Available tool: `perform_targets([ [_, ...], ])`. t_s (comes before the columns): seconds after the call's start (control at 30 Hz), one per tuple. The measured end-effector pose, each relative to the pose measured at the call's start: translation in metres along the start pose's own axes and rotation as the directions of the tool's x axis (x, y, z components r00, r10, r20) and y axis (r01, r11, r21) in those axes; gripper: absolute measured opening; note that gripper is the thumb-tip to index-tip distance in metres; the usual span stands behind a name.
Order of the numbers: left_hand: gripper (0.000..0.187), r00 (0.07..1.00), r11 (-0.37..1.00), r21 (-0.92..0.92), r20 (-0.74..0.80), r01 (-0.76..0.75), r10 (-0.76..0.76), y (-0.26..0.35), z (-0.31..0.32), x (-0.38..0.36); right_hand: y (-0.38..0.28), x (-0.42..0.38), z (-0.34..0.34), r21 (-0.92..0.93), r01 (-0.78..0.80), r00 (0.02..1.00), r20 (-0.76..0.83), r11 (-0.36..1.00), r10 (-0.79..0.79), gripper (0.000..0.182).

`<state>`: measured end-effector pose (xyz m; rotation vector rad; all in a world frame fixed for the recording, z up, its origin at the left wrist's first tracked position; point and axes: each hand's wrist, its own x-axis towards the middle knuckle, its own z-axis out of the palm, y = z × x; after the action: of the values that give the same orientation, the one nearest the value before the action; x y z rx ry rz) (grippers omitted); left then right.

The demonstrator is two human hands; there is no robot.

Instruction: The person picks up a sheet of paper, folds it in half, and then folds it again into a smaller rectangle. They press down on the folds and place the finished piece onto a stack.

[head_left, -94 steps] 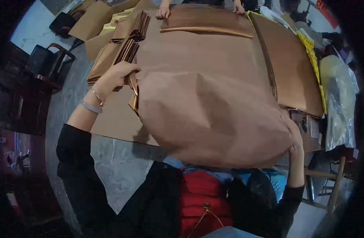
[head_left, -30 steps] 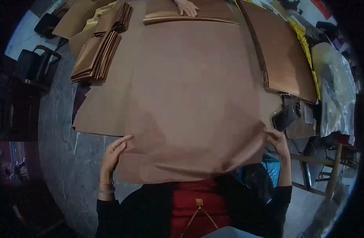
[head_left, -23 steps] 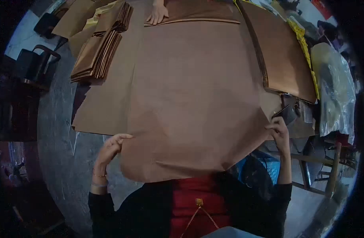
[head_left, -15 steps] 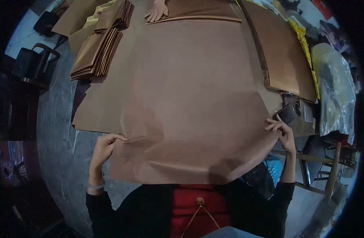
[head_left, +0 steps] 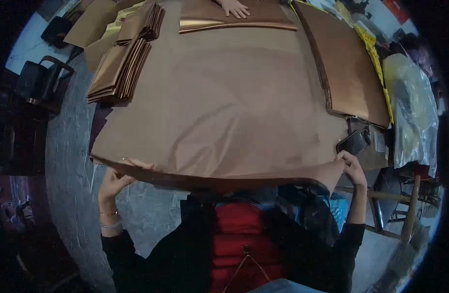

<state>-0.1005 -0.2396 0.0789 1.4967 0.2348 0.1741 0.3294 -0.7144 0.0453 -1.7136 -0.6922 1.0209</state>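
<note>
A wide, thin sheet of brown paper [head_left: 263, 112] lies over the table, its near edge curving down along the table's front. Creases run across its middle. My left hand [head_left: 118, 179] is closed at the front left, fingers on top of the sheet's edge and thumb underneath. At the right corner, my right hand [head_left: 352, 168] pinches the same sheet, beside a dark phone-like object [head_left: 354, 141]. The far end carries a folded coppery flap [head_left: 209, 19], where another person's hand [head_left: 235, 8] lies flat.
Folded bronze-brown bundles [head_left: 118, 68] are stacked at the left. A thick stack of coppery sheets [head_left: 354, 68] lies at the right, beside clear plastic wrapping [head_left: 410, 107]. A wooden stool [head_left: 410, 210] stands at the lower right, and a black chair [head_left: 46, 78] at the left.
The sheet's near edge has moved away from my body to the table's front edge, and new creases show. My left hand shifted slightly left. The other person's hand slid right along the flap.
</note>
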Motion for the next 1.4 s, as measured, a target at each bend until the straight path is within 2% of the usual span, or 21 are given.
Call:
perform_targets([
  [0.07,0.018,0.942,0.931,0.285,-0.308,0.228,-0.136,-0.009,-0.015,0.007,-0.008,0.011,0.001,0.023,-0.026,0.998,-0.061,0.999,0.027,0.014],
  [0.13,0.021,0.902,0.958,0.229,-0.428,0.171,-0.059,0.019,0.027,0.057,-0.021,0.026,0.0,0.008,-0.118,0.968,-0.224,0.993,0.116,0.016],
  [0.2,0.021,0.867,0.982,0.116,-0.492,0.151,-0.075,0.003,0.005,0.086,-0.036,0.052,0.013,0.063,-0.025,0.953,-0.301,0.998,0.043,0.016],
  [0.33,0.023,0.834,0.958,0.224,-0.551,0.178,-0.027,-0.005,-0.011,0.151,0.0,0.108,-0.031,0.124,0.145,0.928,-0.362,0.982,-0.091,0.015],
  [0.47,0.031,0.856,0.943,0.232,-0.508,0.239,-0.092,-0.045,-0.036,0.201,-0.003,0.149,-0.021,-0.005,0.009,0.858,-0.513,1.0,-0.01,0.018],
  [0.57,0.049,0.817,0.919,-0.353,-0.468,0.177,-0.337,-0.052,-0.02,0.202,0.028,0.171,-0.035,-0.19,-0.01,0.863,-0.498,0.982,-0.088,0.021],
  [0.6,0.059,0.867,0.906,-0.406,-0.4,0.124,-0.298,-0.04,-0.006,0.193,0.028,0.173,-0.033,-0.337,-0.036,0.835,-0.528,0.941,-0.157,0.023],
  [0.67,0.062,0.883,0.859,-0.499,-0.345,0.114,-0.318,-0.05,-0.006,0.173,0.036,0.178,-0.04,-0.254,-0.062,0.843,-0.531,0.965,-0.085,0.026],
  [0.7,0.066,0.896,0.801,-0.59,-0.294,0.103,-0.332,-0.054,-0.004,0.16,0.043,0.181,-0.049,-0.23,0.05,0.854,-0.494,0.972,-0.161,0.027],
  [0.73,0.067,0.898,0.888,-0.44,-0.324,0.135,-0.297,-0.055,0.006,0.143,0.05,0.183,-0.057,-0.201,0.159,0.858,-0.455,0.966,-0.236,0.029],
  [0.77,0.068,0.901,0.947,-0.278,-0.349,0.164,-0.258,-0.056,0.021,0.129,0.055,0.184,-0.063,-0.002,0.157,0.892,-0.429,0.988,-0.143,0.033],
  [0.8,0.059,0.869,0.955,-0.29,-0.455,0.06,-0.193,-0.06,0.043,0.126,0.052,0.186,-0.06,0.088,0.173,0.87,-0.48,0.981,-0.11,0.034],
  [0.83,0.052,0.877,0.972,-0.204,-0.438,0.115,-0.196,-0.063,0.053,0.127,0.048,0.188,-0.056,0.176,0.187,0.85,-0.522,0.966,-0.07,0.036],
  [0.9,0.047,0.878,0.979,-0.119,-0.435,0.167,-0.202,-0.068,0.068,0.129,0.069,0.194,-0.094,0.041,0.113,0.893,-0.443,0.993,-0.083,0.039],
  [0.97,0.04,0.83,0.976,-0.117,-0.513,0.183,-0.217,-0.069,0.075,0.139,0.053,0.187,-0.08,0.044,0.214,0.827,-0.54,0.976,-0.157,0.039],
  [1.07,0.031,0.804,0.994,-0.042,-0.585,0.105,-0.11,-0.061,0.076,0.149,0.009,0.153,-0.066,0.578,0.083,0.857,-0.457,0.812,0.237,0.04],
  [1.1,0.029,0.793,0.997,-0.051,-0.605,0.055,-0.075,-0.056,0.075,0.153,0.019,0.139,-0.071,0.586,0.173,0.895,-0.429,0.792,0.122,0.043],
  [1.17,0.026,0.766,0.997,-0.062,-0.643,-0.047,-0.004,-0.047,0.071,0.16,-0.039,0.106,-0.019,0.817,0.174,0.897,-0.362,0.55,0.254,0.048],
  [1.2,0.027,0.771,0.991,0.013,-0.627,-0.133,0.112,-0.055,0.061,0.164,-0.027,0.097,-0.016,0.778,0.194,0.9,-0.384,0.597,0.208,0.047],
  [1.3,0.029,0.737,0.996,0.028,-0.671,-0.083,0.08,-0.034,0.067,0.178,0.012,0.07,-0.02,0.574,0.111,0.934,-0.34,0.812,0.113,0.037],
  [1.4,0.029,0.738,0.976,0.192,-0.642,-0.106,0.206,-0.022,0.06,0.186,0.013,0.069,0.004,0.758,0.052,0.943,-0.252,0.651,0.219,0.027],
])
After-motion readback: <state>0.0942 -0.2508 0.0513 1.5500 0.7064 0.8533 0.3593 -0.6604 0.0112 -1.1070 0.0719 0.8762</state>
